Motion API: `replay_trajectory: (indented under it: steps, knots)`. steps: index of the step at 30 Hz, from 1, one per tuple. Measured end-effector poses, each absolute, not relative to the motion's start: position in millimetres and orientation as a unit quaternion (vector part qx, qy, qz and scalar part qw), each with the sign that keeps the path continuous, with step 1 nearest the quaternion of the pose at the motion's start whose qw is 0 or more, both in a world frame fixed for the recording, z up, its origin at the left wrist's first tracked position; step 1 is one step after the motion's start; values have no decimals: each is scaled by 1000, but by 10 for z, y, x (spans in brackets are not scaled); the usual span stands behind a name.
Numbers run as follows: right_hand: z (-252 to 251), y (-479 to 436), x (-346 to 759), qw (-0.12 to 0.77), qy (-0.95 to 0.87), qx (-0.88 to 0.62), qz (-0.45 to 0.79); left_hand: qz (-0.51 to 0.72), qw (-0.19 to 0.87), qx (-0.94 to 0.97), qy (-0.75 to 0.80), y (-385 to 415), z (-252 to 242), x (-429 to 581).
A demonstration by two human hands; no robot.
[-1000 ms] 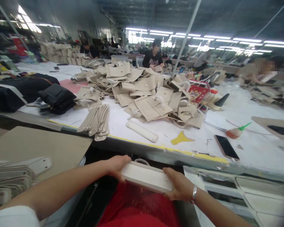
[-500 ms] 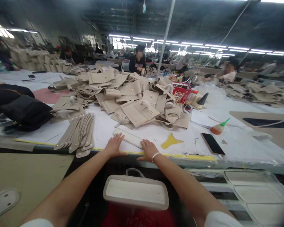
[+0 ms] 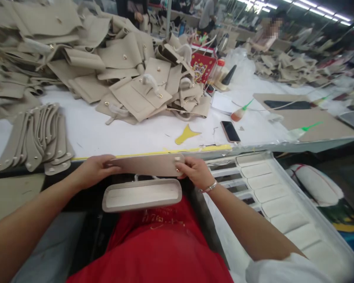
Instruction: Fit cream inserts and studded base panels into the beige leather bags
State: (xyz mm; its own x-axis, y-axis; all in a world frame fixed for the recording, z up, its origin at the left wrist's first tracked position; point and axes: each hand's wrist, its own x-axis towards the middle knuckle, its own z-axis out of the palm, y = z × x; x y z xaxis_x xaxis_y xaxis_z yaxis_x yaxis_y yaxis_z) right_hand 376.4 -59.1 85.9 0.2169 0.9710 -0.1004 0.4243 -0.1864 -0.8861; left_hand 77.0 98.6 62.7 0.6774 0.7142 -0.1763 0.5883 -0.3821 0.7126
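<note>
Between my hands I hold a long beige leather strap piece (image 3: 147,165) by its two ends, at the table's front edge. My left hand (image 3: 98,169) pinches the left end. My right hand (image 3: 194,171) grips the right end, where a small metal stud shows. Just below the strap, over my red apron (image 3: 153,243), is a beige bag piece (image 3: 143,195) with a pale, long oval face and a loop handle at its top. To the left lies a fanned stack of similar beige straps (image 3: 41,137) with studs at their ends.
A big heap of beige bag parts (image 3: 129,74) covers the table's back left. A yellow scraper-like piece (image 3: 187,134), a phone (image 3: 230,131) and a glue bottle (image 3: 242,111) lie to the right. A white rack (image 3: 238,173) of pale panels stands at lower right. Co-workers sit beyond.
Both hands have lifted the strap off the tabletop and brought it toward me, above the bag piece. My view has tilted down and turned right.
</note>
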Motion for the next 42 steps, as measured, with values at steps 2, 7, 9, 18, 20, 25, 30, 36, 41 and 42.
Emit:
replay_trajectory:
  steps: [2, 7, 9, 18, 20, 25, 30, 36, 41, 42]
  knots:
    - [844, -856, 3773, 368, -456, -700, 408, 40, 498, 749, 436, 695, 722, 676]
    - [556, -1220, 3773, 287, -438, -694, 494, 26, 524, 673, 521, 153, 662, 606]
    - [459, -1254, 3764, 260, -450, -698, 493, 21, 496, 674, 548, 70, 579, 600]
    - [312, -1218, 3798, 237, -500, -734, 393, 14, 461, 646, 608, 68, 508, 598]
    - [314, -1215, 3788, 235, -506, -734, 387, 24, 476, 623, 620, 63, 556, 631]
    - [331, -1190, 3757, 228, -510, -736, 382, 29, 492, 603, 627, 46, 603, 662]
    - [345, -1183, 3741, 222, -508, -746, 370, 19, 468, 612, 637, 46, 596, 670]
    - [383, -1178, 3715, 207, -509, -758, 351, 1, 426, 645, 635, 47, 591, 638]
    - [428, -1145, 3692, 175, -519, -767, 333, -11, 418, 659, 625, 41, 559, 595]
    - [434, -1141, 3687, 173, -519, -768, 333, -12, 413, 663, 624, 39, 555, 592]
